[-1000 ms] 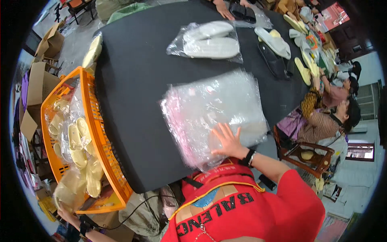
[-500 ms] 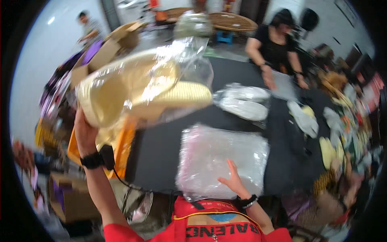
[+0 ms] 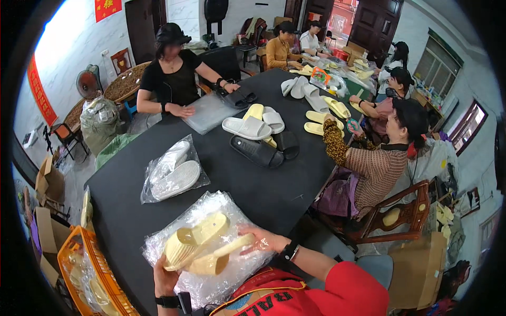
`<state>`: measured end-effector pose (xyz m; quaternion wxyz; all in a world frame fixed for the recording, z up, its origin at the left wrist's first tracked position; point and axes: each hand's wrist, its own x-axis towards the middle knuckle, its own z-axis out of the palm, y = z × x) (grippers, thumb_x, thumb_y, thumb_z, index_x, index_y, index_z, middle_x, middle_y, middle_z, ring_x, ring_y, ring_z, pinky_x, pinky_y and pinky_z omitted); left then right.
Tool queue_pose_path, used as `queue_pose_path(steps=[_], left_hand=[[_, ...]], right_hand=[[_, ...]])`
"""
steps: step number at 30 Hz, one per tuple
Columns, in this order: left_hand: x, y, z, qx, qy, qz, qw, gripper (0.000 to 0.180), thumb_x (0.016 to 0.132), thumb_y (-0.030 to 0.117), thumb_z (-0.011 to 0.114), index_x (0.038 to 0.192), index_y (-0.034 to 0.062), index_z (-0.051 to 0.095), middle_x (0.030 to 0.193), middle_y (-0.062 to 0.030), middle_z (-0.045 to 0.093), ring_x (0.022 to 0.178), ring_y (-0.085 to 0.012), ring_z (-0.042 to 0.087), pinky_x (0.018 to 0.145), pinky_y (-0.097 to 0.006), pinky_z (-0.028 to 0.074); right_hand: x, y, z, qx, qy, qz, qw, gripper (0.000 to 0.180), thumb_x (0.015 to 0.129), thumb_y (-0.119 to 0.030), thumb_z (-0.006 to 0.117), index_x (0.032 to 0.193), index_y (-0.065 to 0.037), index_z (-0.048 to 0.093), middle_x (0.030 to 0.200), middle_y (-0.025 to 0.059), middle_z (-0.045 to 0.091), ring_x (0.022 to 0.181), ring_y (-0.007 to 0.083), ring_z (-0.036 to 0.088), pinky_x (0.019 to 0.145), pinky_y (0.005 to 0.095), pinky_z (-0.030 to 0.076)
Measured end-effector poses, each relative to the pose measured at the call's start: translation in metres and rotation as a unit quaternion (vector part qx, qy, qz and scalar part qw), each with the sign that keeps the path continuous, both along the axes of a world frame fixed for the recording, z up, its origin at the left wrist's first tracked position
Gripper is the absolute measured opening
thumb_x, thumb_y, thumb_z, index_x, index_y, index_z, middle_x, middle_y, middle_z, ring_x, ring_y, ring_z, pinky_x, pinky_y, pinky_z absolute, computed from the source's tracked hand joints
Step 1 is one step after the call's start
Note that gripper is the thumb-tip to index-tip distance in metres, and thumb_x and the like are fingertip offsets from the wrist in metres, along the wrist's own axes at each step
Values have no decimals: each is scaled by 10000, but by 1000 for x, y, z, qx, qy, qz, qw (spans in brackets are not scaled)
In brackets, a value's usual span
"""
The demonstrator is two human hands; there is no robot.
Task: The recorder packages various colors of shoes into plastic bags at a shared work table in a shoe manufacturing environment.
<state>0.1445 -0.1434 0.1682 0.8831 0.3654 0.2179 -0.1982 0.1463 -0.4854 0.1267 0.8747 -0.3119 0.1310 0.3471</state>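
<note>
the black table [image 3: 232, 179] carries almost everything here, and several other persons sit around its far and right edges. at the near left corner, beside the table, stands an orange basket [image 3: 79, 268] with pale yellow slippers in plastic inside it. on the near edge of the table lies a stack of clear plastic bags [image 3: 211, 274], wrinkled and shiny, just in front of the person in red. on top of this stack there is the pair of yellow slippers [image 3: 203, 245], held a little tilted, soles partly facing up. the left hand [image 3: 164, 279] holds the slippers from below at the heel end, fingers curled around them. the right hand [image 3: 261, 241] rests on the toe end of the upper slipper, fingers stretched along it and pressing through the plastic; i cannot tell if the slippers are already inside a bag. a bit further toward the left edge lies a bagged pair of white slippers [image 3: 174, 173], alone on the bare table. in the middle of the table loose white, yellow and black slippers [image 3: 261, 137] lie mixed together, well apart from the hands.
</note>
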Motion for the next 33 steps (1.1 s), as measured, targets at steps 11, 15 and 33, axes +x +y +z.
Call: queue_pose_path(steps=[11,15,33], left_hand=[[15,7,27,205,-191,3,960,350,874,88,443,1207,-18,417,1125,-80,528,965,-141,541,817,-271,443],[38,11,55,261,-271,31,926,278,896,132,453,1136,-7,466,1031,-72,550,919,-134,538,802,-251,438],[68,27,58,428,-296,-114,846,290,865,169,517,1126,42,513,977,-47,574,872,-99,530,751,-245,424]], right_hand=[[-1,43,-22,28,26,14,999,412,849,-150,538,1214,-3,416,1197,108,483,1096,222,480,904,330,425],[-8,44,-7,-87,-171,101,976,595,807,-115,573,1314,-38,272,1268,87,406,1167,201,394,962,308,334],[10,32,-26,-283,-58,29,957,677,787,-236,623,1325,-132,226,1106,49,449,968,162,485,744,328,437]])
